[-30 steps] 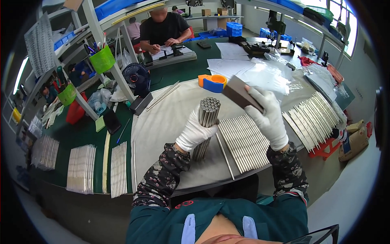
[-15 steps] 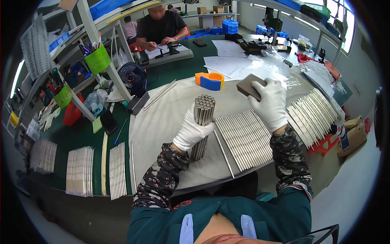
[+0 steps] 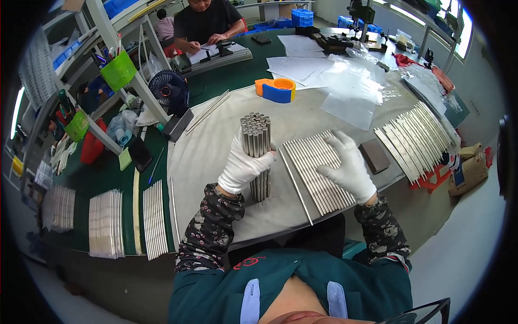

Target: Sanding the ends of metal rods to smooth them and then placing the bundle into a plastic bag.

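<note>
My left hand [image 3: 241, 166], in a white glove, is wrapped round an upright bundle of metal rods [image 3: 257, 141], whose lower ends stand on the pale cloth. My gloved right hand [image 3: 347, 168] hovers over a row of metal rods [image 3: 313, 174], its thumb and fingers apart and nothing in it. Just right of that hand a brown block [image 3: 374, 156] lies on the cloth. A single rod [image 3: 295, 186] lies between the bundle and the row. Farther right is another row of rods [image 3: 414, 141] with uneven ends.
An orange and blue tape dispenser [image 3: 275, 90] sits beyond the bundle, near clear plastic bags [image 3: 350, 89]. At left are a small fan [image 3: 169, 90], a shelf post with green pen holders [image 3: 118, 71] and bagged rods [image 3: 106, 224]. Across the table a person [image 3: 208, 27] works.
My right hand has put the brown block down on the cloth and let go, moving back nearer to me over the row. My left hand keeps its hold on the upright bundle.
</note>
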The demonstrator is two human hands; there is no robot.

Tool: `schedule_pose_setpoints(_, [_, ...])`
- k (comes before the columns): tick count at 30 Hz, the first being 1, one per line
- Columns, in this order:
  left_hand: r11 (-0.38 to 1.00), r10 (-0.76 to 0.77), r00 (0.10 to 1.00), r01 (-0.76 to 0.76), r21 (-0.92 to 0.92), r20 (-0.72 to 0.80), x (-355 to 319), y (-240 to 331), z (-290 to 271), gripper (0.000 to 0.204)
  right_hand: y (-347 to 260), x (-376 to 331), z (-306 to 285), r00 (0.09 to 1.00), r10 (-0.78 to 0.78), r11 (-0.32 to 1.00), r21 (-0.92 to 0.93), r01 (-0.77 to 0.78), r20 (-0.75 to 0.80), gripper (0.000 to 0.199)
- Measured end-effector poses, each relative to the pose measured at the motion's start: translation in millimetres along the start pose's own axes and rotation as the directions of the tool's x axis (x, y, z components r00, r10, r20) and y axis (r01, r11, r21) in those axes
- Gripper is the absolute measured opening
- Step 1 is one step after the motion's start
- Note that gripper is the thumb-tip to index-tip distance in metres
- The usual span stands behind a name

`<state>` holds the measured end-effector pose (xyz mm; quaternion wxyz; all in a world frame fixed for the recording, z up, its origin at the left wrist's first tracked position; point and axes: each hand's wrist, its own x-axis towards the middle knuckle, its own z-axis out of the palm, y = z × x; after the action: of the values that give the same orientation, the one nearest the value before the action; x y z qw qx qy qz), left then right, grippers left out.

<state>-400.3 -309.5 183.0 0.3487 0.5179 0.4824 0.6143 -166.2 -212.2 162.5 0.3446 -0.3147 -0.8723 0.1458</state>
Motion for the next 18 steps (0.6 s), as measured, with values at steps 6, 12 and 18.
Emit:
schedule_pose_setpoints(6, [0.997,0.039,0.999,-0.04,-0.065,-0.019,-18,8,-1,0.028,-58,30,54,0.903,-0.178,0.846,0.53,-0.062,0.39,0.076])
schedule_pose_setpoints(12, [0.985,0.055,0.994,-0.069,-0.157,-0.094,-25,-16,-10,0.051,-60,11,122,0.718,-0.184,0.496,0.694,-0.522,0.671,0.05])
schedule_pose_setpoints(18, [0.769,-0.388,0.914,0.254,-0.586,-0.114,1,-20,30,0.017,-49,-31,65,0.642,-0.206,-0.067,0.643,-0.763,0.739,0.034])
